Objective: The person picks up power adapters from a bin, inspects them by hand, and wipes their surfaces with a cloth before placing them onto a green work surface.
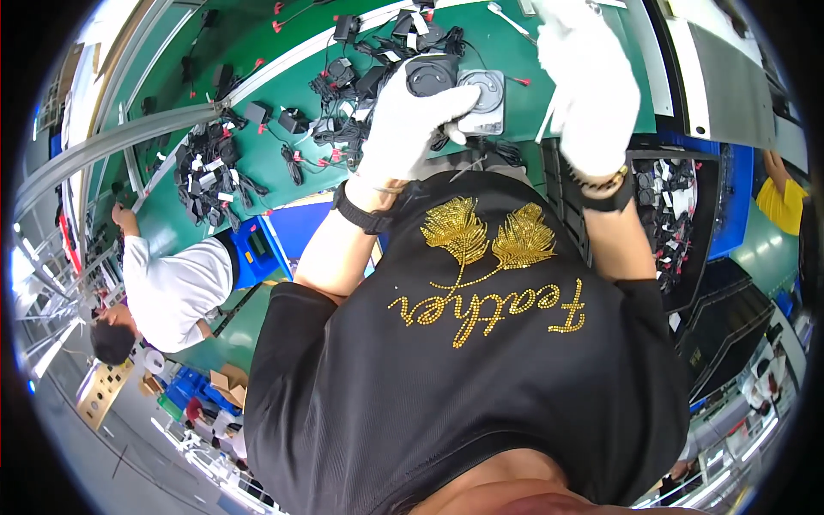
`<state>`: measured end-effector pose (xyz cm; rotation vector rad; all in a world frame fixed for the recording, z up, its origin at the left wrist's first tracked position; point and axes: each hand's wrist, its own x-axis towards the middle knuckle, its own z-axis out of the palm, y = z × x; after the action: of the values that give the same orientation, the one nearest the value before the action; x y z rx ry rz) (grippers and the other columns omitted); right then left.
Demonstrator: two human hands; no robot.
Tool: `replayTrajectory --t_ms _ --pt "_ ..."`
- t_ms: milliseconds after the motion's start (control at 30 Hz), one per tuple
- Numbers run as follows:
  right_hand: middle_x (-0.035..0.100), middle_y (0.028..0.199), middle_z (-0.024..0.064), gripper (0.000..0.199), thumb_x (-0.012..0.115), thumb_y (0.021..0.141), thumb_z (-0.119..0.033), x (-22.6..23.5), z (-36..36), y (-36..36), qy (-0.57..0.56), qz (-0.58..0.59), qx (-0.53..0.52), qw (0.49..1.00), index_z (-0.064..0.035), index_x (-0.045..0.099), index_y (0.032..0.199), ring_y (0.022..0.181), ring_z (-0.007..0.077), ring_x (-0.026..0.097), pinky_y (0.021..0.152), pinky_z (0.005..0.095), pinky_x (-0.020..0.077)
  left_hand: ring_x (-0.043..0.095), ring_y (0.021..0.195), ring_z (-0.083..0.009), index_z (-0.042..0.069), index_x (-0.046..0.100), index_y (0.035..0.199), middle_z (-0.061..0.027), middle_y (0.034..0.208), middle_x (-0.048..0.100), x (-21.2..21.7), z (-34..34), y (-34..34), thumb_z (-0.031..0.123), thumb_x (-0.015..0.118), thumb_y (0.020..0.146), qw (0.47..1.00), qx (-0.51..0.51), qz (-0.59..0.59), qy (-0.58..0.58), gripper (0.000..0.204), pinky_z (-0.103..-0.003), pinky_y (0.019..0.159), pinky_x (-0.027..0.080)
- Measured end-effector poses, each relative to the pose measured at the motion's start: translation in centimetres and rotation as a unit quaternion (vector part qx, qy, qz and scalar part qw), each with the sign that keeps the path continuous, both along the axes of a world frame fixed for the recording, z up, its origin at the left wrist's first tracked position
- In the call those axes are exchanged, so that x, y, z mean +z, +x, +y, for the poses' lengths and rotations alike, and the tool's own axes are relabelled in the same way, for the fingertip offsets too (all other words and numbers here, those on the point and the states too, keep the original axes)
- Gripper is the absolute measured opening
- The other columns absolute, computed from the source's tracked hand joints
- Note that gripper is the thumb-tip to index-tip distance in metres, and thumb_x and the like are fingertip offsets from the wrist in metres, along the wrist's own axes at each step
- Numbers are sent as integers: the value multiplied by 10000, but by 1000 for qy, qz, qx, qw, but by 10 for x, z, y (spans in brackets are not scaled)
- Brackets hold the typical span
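My left hand (405,120), in a white glove, is closed on a small two-part device. Its black part (432,75) has a round face, and its silver square part (489,105) carries a ring-shaped groove. The thumb lies across the silver part. To the right, apart from the device, is my right hand (592,99), also gloved and slightly blurred. A thin white stick (544,122) sticks out beside its palm, seemingly held in the closed fingers. Its fingertips run toward the upper edge of the picture.
Black cabled adapters (210,172) with red tips lie in heaps on the green table (249,146). A white-handled brush (508,19) lies at the far side. Right of me stands a black crate (674,215) of cabled parts. A person in white (176,287) works at the left.
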<state>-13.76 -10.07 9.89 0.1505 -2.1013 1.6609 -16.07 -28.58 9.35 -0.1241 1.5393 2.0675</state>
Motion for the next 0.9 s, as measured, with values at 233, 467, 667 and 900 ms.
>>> replayTrajectory --t_ms 233,467,667,900 --pt "504 1313 117 503 511 913 -187 -51 -36 44 547 69 -5 834 42 376 1340 971 117 593 792 257 495 629 698 -160 21 611 1024 -84 917 663 13 15 -5 108 550 864 948 138 -222 181 191 -249 531 467" --pt "570 1213 142 386 479 907 -137 -26 -7 35 -149 -93 16 984 17 484 1260 1087 201 568 886 325 472 615 772 -156 22 598 1022 -70 974 652 -11 0 -12 149 582 862 930 82 -229 275 205 -277 542 477" --pt "584 1179 148 353 497 847 -96 -62 -21 22 10 -28 141 990 29 533 1175 1082 268 562 940 341 435 601 808 -142 40 579 1052 -64 985 626 -33 -12 -9 141 566 871 918 111 -233 302 208 -253 637 494" --pt "584 1155 178 345 496 915 -154 -117 10 -3 79 -126 -14 989 40 527 1198 1006 251 587 923 349 443 621 821 -188 78 565 1015 -65 947 610 -16 1 -13 101 614 832 944 153 -173 238 191 -308 729 525"
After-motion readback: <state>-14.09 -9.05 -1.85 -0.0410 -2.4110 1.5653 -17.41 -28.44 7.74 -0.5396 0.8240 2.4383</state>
